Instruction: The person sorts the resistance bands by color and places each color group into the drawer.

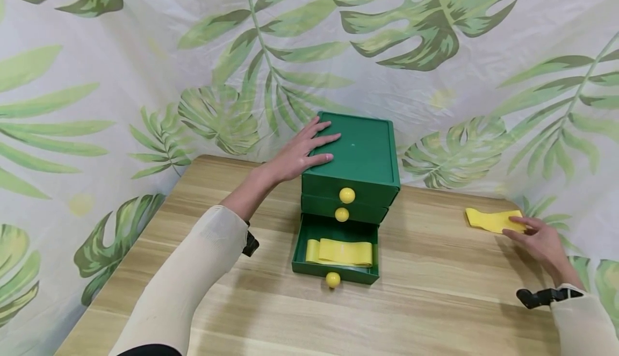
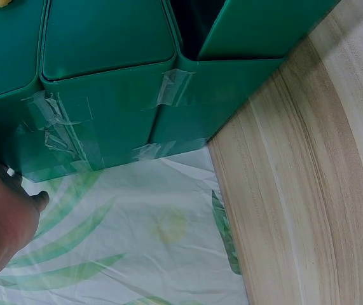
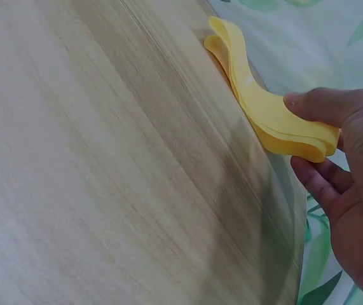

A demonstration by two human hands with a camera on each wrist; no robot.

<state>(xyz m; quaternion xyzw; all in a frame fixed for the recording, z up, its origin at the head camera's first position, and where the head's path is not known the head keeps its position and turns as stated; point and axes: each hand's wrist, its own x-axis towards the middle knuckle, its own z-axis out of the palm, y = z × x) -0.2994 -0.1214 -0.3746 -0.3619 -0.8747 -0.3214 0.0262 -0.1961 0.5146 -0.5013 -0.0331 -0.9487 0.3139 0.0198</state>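
A green drawer box [image 1: 362, 149] with yellow round knobs stands on the table. My left hand [image 1: 299, 156] rests on the left part of its top, fingers spread and fairly straight. In the left wrist view, part of that hand [image 2: 6, 219] shows beside the taped side of the box [image 2: 114, 114]. The bottom drawer [image 1: 355, 277] is pulled out and holds a folded yellow resistance band [image 1: 345, 252]. Over at the table's right end, my right hand [image 1: 540, 241] pinches another folded yellow resistance band [image 3: 254, 105] between thumb and fingers, by its right end.
The wooden table [image 1: 435, 302] extends to both sides of the box. A leaf-patterned cloth [image 1: 300, 34] hangs behind and beside it. The two upper drawers, with knobs [image 1: 346, 195], are closed. Each wrist wears a black camera mount [image 1: 541, 297].
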